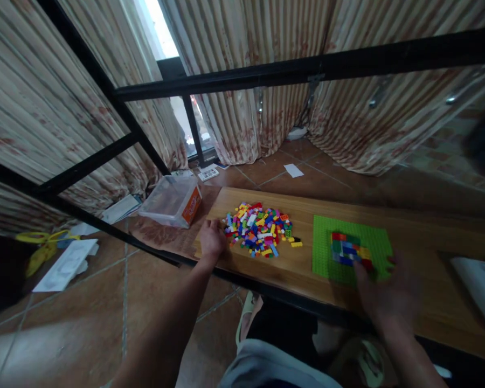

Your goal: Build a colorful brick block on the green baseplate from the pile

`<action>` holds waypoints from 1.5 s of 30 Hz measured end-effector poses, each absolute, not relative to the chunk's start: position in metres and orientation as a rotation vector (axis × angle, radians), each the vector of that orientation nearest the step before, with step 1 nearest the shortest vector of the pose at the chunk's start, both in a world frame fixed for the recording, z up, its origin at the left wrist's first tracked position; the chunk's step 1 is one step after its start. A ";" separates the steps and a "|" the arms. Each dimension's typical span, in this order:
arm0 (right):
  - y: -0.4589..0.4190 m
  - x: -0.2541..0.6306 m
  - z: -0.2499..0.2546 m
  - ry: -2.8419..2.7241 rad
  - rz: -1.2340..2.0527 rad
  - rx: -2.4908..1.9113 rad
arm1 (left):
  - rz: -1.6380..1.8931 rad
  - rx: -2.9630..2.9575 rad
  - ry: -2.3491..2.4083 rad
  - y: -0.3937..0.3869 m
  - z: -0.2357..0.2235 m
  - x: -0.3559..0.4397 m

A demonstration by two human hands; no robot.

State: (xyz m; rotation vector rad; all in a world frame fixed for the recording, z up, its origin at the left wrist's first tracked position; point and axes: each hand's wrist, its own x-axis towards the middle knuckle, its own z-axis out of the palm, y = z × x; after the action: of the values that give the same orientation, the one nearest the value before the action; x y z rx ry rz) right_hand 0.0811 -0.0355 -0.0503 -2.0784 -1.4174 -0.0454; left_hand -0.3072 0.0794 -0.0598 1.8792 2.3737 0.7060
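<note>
Beside the left edge of a heap of small coloured toy bricks (258, 229), my left hand (213, 237) rests with its fingers curled in. What it holds, if anything, is hidden. A green baseplate (321, 245) lies to the right of the heap on the wooden board. On it sits a low block of joined bricks (347, 249) in red, green, blue, white and yellow. My right hand (388, 293), somewhat blurred, is over the plate's near right corner. Its thumb is close to the joined bricks and apart from the other fingers, with nothing seen between them.
A clear plastic box (172, 200) with an orange label stands beyond the board's left end. At the right of the board lies a white object (479, 288). Black metal bars (234, 81) cross in front of striped curtains (242, 124). Papers (67, 267) lie on the tiled floor.
</note>
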 end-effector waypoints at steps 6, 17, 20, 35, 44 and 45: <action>-0.020 0.005 -0.032 -1.773 0.181 -1.688 | 0.698 1.867 2.346 0.079 -0.059 -0.306; 0.046 -0.109 -0.042 -1.991 0.297 -1.499 | 0.683 1.825 2.366 0.079 -0.060 -0.305; 0.045 -0.106 -0.043 -1.736 0.627 -1.397 | 0.689 1.833 2.365 0.079 -0.061 -0.305; -0.001 -0.062 0.005 -0.508 1.764 -0.889 | 0.954 1.747 2.327 0.086 -0.064 -0.311; -0.024 -0.030 0.007 -1.299 0.938 -1.256 | 1.394 1.418 1.572 0.017 -0.029 -0.242; -0.029 -0.027 0.009 -1.386 0.878 -1.283 | 1.313 1.336 1.443 0.004 -0.025 -0.225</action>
State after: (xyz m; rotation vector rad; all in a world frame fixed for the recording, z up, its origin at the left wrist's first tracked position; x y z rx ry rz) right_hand -0.0275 -0.0288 0.0085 -1.2834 -1.3860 0.8783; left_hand -0.2248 0.0043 -0.0254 1.3361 1.4434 1.3126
